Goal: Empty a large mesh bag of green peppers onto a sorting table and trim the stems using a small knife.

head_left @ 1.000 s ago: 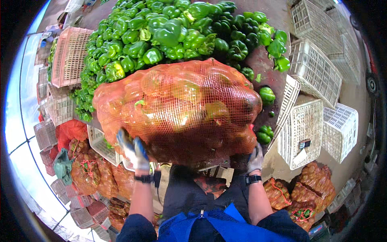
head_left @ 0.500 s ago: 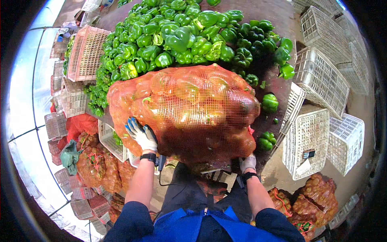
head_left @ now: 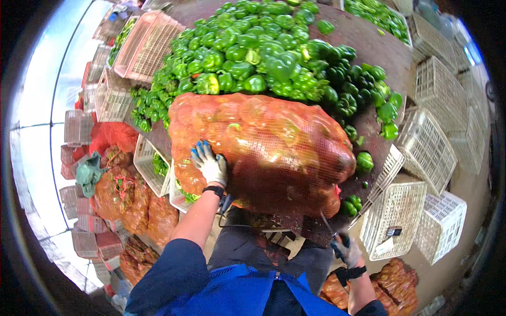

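full net sack of produce and two gloved hands, with twelve o'clock taken as straight ahead of the wearer. we find the orange net sack (head_left: 263,145) on the dark surface (head_left: 382,52), close in front of the body. it lies directly under the fingers of the left hand (head_left: 212,166), which rests on the mesh between eight and nine o'clock from the sack's middle. these fingers are spread and flat, tips toward eleven, pressing on the sack without clasping it. the right hand (head_left: 348,250) is off the sack, between four and five o'clock; from its fingers, the sack's bulk lies toward half past ten. we see those fingers curled on the lower end of a thin strip (head_left: 328,224), whose upper end reaches the sack's near right corner; we cannot tell whether it is cord or blade.

the sack lies on its side. its long axis runs from just past nine to just past three, the right end slightly nearer the body; we cannot tell which end is the mouth.

about it we note heaped green peppers (head_left: 253,47) at twelve, a single pepper (head_left: 364,162) at three and a white crate (head_left: 392,218) at four.
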### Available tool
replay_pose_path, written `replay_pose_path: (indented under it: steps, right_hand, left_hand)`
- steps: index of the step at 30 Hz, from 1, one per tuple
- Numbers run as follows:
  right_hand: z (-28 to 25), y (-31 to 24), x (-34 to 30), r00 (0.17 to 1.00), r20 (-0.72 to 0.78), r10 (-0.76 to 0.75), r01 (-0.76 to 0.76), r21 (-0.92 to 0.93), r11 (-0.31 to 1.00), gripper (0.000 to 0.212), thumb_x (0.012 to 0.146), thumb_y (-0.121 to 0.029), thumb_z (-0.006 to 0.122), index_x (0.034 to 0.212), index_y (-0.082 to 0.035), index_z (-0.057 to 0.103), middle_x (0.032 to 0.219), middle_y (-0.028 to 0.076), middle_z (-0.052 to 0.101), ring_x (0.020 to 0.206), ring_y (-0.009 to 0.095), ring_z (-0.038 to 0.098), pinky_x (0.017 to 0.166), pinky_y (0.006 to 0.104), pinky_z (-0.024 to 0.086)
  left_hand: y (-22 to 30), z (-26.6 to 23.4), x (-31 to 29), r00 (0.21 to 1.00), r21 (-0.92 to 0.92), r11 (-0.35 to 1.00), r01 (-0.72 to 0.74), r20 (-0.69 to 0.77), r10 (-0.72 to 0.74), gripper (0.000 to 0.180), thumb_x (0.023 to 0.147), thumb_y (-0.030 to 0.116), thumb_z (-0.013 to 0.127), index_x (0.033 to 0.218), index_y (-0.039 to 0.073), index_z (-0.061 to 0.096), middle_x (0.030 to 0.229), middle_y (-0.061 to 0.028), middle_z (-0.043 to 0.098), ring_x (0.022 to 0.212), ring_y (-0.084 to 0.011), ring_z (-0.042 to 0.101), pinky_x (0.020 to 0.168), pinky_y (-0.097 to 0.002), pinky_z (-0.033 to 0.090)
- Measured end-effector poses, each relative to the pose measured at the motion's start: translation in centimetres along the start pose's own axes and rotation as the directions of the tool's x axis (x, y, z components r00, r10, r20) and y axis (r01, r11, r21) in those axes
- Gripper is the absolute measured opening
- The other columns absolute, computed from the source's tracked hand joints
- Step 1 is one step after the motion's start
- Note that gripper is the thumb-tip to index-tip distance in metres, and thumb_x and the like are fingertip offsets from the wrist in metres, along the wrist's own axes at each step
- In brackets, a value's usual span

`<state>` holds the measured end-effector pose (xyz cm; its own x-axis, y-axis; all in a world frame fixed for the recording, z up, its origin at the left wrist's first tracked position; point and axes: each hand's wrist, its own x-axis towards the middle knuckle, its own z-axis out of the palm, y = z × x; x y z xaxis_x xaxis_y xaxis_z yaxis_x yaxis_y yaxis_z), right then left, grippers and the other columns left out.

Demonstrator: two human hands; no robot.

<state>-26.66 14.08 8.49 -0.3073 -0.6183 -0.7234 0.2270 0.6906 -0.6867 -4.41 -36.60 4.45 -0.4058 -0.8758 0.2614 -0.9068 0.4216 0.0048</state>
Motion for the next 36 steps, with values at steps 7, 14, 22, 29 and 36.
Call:
replay_pose_path:
  steps: [7,14,22,29,36]
  right_hand:
    - [7.5,-33.2,12.2,0.77,0.156,-0.619,0.636,-0.27,0.723,0.03,0.085,-0.01,0.071,0.11,0.0,0.06,0.092,0.015,0.065,0.083,0.025,0.063,0.079,0.0354,0.051]
    - [23.8,-52.8,27.2,0.591,0.56,-0.58,0.787,-0.559,0.262,0.027,0.096,-0.029,0.055,0.102,-0.003,0.061,0.09,0.023,0.066,0.087,0.041,0.063,0.074,0.0474,0.049]
    - [35.9,-56.3,39.2,0.698,0.651,-0.298,0.636,-0.755,-0.158,0.037,0.095,-0.04,0.053,0.109,-0.009,0.064,0.095,0.021,0.068,0.094,0.04,0.064,0.081,0.0474,0.051]
    - [19.9,-51.5,38.8,0.799,0.544,-0.258,0.548,-0.834,-0.062,0.036,0.094,-0.042,0.053,0.104,-0.011,0.067,0.093,0.02,0.068,0.094,0.038,0.064,0.082,0.0476,0.051]
    - [-3.0,-40.5,30.5,0.949,0.292,-0.117,0.308,-0.939,0.154,0.03,0.09,-0.034,0.057,0.1,-0.009,0.069,0.094,0.019,0.069,0.091,0.039,0.065,0.08,0.0459,0.051]
  left_hand:
    - [-0.3,-1.0,-1.2,0.986,-0.132,0.991,-0.013,0.163,0.035,0.076,0.085,0.042,0.054,0.149,0.009,0.03,0.159,-0.0159,0.017,0.144,-0.0463,0.009,0.115,-0.0612,0.005]
    - [-0.9,-1.7,-1.6,0.974,-0.249,0.967,-0.05,0.2,0.102,0.077,0.086,0.052,0.048,0.148,0.008,0.033,0.159,-0.0143,0.019,0.143,-0.0467,0.01,0.115,-0.0646,-0.001]
    - [-0.5,-1.2,-1.3,0.97,-0.411,0.911,0.01,0.226,0.091,0.077,0.086,0.058,0.049,0.15,0.018,0.032,0.158,-0.0064,0.022,0.143,-0.0404,0.017,0.112,-0.0684,0.002]
    - [-1.1,-0.8,-1.4,0.984,-0.408,0.913,-0.018,0.155,0.089,0.075,0.083,0.053,0.054,0.146,0.016,0.038,0.158,-0.009,0.023,0.144,-0.0443,0.013,0.113,-0.0685,0.005]
    - [-1.0,-0.7,-1.1,0.988,-0.264,0.964,-0.026,0.14,0.065,0.079,0.077,0.045,0.063,0.146,0.017,0.034,0.157,-0.0095,0.024,0.143,-0.0425,0.016,0.114,-0.0671,0.006]
